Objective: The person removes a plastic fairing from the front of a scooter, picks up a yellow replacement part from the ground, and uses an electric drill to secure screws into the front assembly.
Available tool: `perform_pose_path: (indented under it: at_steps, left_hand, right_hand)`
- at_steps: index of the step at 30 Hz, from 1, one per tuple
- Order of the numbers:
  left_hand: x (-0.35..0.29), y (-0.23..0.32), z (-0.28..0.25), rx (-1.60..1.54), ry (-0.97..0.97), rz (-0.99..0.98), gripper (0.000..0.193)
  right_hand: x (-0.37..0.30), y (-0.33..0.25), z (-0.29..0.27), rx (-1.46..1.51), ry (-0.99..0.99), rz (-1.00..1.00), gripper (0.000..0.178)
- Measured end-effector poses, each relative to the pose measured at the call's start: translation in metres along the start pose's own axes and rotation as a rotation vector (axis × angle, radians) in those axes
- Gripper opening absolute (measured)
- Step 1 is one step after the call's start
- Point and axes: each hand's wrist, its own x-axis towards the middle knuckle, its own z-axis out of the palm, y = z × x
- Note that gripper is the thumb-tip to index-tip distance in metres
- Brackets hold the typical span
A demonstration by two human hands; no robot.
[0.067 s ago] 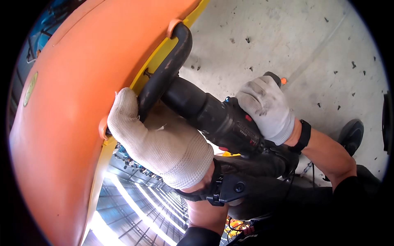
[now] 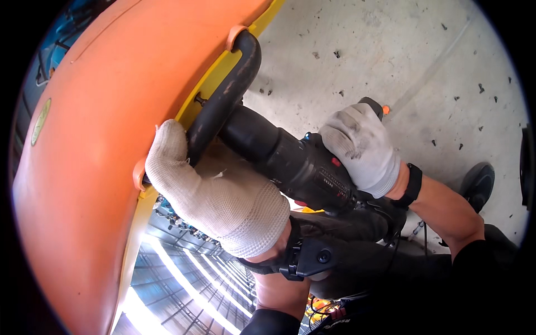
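Observation:
A large orange plastic shell (image 2: pixel 106 128) with a yellow rim (image 2: pixel 215 78) takes up the left side. A black curved handle (image 2: pixel 229 84) is fixed along that rim. My left hand (image 2: pixel 218 195), in a white knit glove, wraps the handle's lower part; its thumb lies at the rim and its fingers are mostly hidden. A black power drill (image 2: pixel 301 159) with red marks points at the rim, its nose passing behind the handle. My right hand (image 2: pixel 360 145), in a soiled white glove, is closed round the drill's grip. A dark bolt (image 2: pixel 200 99) shows in the rim beside the handle.
Small dark bits (image 2: pixel 481 88) are scattered over the grey floor (image 2: pixel 413 44). A dark shoe (image 2: pixel 477 184) stands at the right. Long bright ceiling lights (image 2: pixel 184 282) show at the lower left, under the shell's edge.
The drill and my right hand have shifted very slightly to the left. My left hand keeps almost the same place on the handle.

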Motion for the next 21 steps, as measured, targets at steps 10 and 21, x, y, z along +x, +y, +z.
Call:
perform_pose_path:
  at_steps: [10, 21]
  left_hand:
    - [0.0008, -0.0007, -0.0034, 0.023, -0.005, 0.005, 0.032]
    - [-0.0037, 0.0007, -0.002, -0.015, 0.031, -0.078, 0.031]
  right_hand:
    - [0.0014, 0.0, -0.0006, 0.014, 0.013, 0.005, 0.01]
    - [0.0005, -0.0002, -0.0024, 0.008, -0.032, -0.006, 0.015]
